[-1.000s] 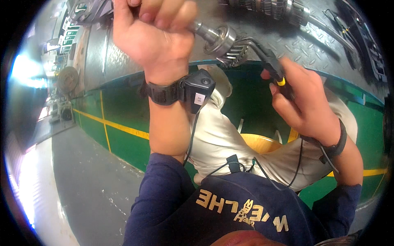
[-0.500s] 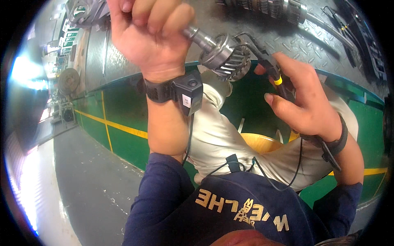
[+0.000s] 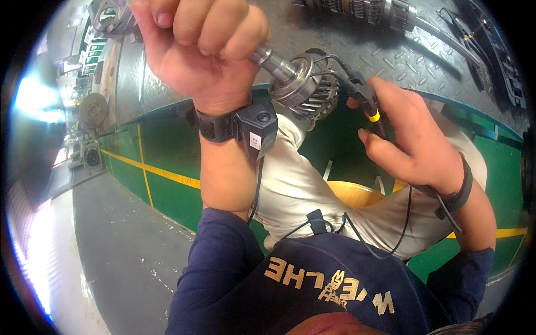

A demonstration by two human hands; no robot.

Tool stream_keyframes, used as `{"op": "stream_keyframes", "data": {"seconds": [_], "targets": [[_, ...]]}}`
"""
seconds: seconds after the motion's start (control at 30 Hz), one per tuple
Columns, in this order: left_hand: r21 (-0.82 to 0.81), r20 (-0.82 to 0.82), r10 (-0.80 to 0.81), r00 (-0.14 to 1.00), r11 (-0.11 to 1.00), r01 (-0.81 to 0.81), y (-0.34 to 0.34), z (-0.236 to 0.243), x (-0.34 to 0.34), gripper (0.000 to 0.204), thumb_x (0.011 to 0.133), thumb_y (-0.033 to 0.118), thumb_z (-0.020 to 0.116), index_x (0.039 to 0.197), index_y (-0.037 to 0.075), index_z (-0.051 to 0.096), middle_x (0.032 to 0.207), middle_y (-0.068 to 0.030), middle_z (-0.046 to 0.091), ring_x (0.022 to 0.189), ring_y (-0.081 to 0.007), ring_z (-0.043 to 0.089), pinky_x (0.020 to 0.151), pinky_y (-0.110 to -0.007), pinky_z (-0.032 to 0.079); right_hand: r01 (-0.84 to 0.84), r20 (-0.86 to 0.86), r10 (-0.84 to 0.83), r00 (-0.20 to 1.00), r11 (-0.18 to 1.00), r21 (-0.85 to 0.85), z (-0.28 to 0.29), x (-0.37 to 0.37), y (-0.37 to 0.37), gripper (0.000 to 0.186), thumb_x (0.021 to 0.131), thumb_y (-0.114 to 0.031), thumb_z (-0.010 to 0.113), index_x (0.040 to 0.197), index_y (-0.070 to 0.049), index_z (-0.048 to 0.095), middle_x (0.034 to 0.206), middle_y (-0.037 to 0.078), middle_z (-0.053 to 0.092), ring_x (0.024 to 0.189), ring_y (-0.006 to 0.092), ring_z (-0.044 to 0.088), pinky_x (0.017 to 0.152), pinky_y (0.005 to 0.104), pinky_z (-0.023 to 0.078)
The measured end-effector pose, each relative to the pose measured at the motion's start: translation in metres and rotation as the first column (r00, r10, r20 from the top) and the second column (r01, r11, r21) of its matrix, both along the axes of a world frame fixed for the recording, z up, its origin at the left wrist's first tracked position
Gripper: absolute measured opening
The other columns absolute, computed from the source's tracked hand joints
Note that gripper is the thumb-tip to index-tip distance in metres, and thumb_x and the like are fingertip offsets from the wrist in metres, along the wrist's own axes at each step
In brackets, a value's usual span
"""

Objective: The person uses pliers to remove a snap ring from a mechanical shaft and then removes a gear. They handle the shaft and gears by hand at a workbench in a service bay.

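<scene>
My left hand [image 3: 206,53] is wrapped round a steel gear shaft [image 3: 275,64], which slants down to the right from my fist. Toward its lower end the shaft bears a smooth ring-shaped bearing [image 3: 293,86] and a helical gear [image 3: 321,100]. In my right hand [image 3: 413,139] is a pair of snap-ring pliers [image 3: 364,96] with dark handles and a yellow band. Their thin, bent tips reach the upper side of the bearing and gear. Whether the tips grip a ring there is too small to tell.
On the diamond-plate bench [image 3: 385,67], another shaft with several gears [image 3: 368,11] lies at the far side. A grey metal casting [image 3: 114,19] stands at the far left. Dark tools or parts [image 3: 494,61] lie at the right edge. A yellow round stool [image 3: 354,192] shows below my legs.
The gear end of the shaft has shifted slightly down and turned. The pliers have come a little down and left with my right hand, their tips staying by the bearing.
</scene>
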State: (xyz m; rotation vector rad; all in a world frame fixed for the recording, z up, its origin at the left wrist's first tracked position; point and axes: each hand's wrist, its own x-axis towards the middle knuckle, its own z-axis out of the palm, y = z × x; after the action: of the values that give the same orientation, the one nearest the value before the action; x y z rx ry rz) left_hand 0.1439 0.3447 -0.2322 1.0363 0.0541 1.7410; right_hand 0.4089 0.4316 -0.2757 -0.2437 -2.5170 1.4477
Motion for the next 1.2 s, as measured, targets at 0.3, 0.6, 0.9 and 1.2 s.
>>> {"op": "stream_keyframes", "data": {"seconds": [0.3, 0.6, 0.9, 1.2], "targets": [[0.048, -0.016, -0.072, 0.997, 0.996, 0.073, 0.005, -0.002, -0.005, 0.036, 0.114, 0.034, 0.036, 0.084, 0.016, 0.039, 0.06, 0.0063, 0.033, 0.045, -0.005, 0.027, 0.037, -0.021, 0.022, 0.039, -0.026, -0.037, 0.999, 0.997, 0.063, -0.004, 0.0, -0.006, 0.041, 0.08, -0.005, 0.058, 0.12, 0.005, 0.059, 0.082, 0.013, 0.059, 0.074, 0.0296, 0.062, 0.072, 0.037, 0.05], [0.018, -0.069, 0.023, 0.997, 1.0, -0.022, 0.006, -0.006, -0.008, 0.037, 0.114, 0.039, 0.035, 0.085, 0.017, 0.04, 0.062, 0.0055, 0.033, 0.048, -0.0065, 0.028, 0.042, -0.023, 0.023, 0.045, -0.118, -0.039, 0.992, 0.998, 0.048, -0.001, -0.003, 0.0, 0.026, 0.08, -0.008, 0.065, 0.1, 0.003, 0.052, 0.081, 0.026, 0.054, 0.077, 0.0491, 0.056, 0.066, 0.0492, 0.046], [-0.073, -0.178, 0.115, 0.977, 0.989, -0.13, 0.002, -0.005, 0.002, 0.037, 0.114, 0.042, 0.031, 0.088, 0.018, 0.039, 0.063, 0.0051, 0.035, 0.049, -0.0082, 0.028, 0.044, -0.024, 0.026, 0.138, -0.067, -0.128, 0.99, 0.975, 0.177, -0.001, -0.002, 0.006, 0.037, 0.078, -0.007, 0.061, 0.113, 0.006, 0.059, 0.084, 0.02, 0.056, 0.072, 0.034, 0.056, 0.068, 0.0361, 0.046], [-0.025, -0.179, 0.026, 0.984, 0.999, -0.031, 0.011, -0.009, 0.001, 0.038, 0.114, 0.043, 0.032, 0.087, 0.018, 0.039, 0.062, 0.0054, 0.034, 0.049, -0.0081, 0.027, 0.043, -0.024, 0.024, 0.087, -0.023, -0.084, 0.996, 0.977, 0.195, 0.002, -0.002, 0.003, 0.041, 0.075, -0.007, 0.065, 0.113, 0.006, 0.055, 0.084, 0.024, 0.055, 0.075, 0.0446, 0.055, 0.067, 0.0433, 0.046]]}}
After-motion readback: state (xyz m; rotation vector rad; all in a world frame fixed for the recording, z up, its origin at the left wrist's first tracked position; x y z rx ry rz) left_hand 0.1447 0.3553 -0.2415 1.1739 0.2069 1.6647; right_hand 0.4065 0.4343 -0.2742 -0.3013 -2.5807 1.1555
